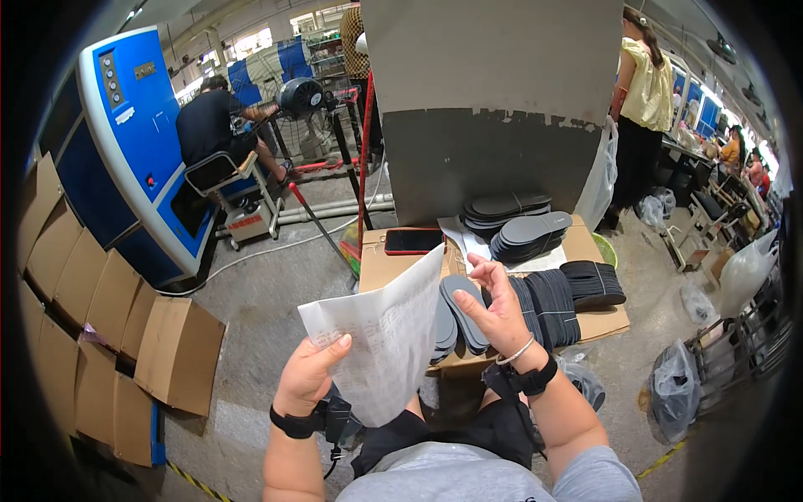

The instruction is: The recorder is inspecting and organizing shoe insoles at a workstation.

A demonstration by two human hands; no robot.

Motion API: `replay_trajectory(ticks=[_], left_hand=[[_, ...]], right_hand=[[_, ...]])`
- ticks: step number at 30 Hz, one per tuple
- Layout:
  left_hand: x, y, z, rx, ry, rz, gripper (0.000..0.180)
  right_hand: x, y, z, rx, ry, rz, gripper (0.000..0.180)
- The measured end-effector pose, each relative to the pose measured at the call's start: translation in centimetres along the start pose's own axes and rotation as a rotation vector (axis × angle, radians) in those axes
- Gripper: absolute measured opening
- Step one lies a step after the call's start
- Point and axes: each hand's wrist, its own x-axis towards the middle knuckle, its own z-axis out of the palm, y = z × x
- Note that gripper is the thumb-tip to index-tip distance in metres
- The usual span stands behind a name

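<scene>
A white printed sheet of paper is pinched at its left edge by my left hand, thumb on top. The sheet hangs tilted over my lap and hides part of the cardboard's front left. My right hand is raised just past the paper's right edge, fingers apart and holding nothing. Beneath it, stacks of grey insoles lie on a cardboard-covered work surface. Tied bundles of dark insoles stand on edge to the right. Farther back are two flat piles of insoles on white paper.
A red-edged phone lies at the surface's back left. Behind rises a grey pillar. Cardboard boxes and a blue machine stand left, near a seated person. Plastic bags and a standing person are right.
</scene>
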Motion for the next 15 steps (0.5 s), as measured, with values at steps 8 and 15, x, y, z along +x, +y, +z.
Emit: replay_trajectory(ticks=[8,15], left_hand=[[0.0,-1.0,-1.2,-0.231,-0.084,-0.19,0.034],[0.1,-2.0,-1.0,-0.264,-0.171,-0.211,0.038]], right_hand=[[-0.6,0.7,0.4,0.303,-0.159,0.225,0.035],[-2.3,2.7,0.2,0.306,-0.2,0.337,0.038]])
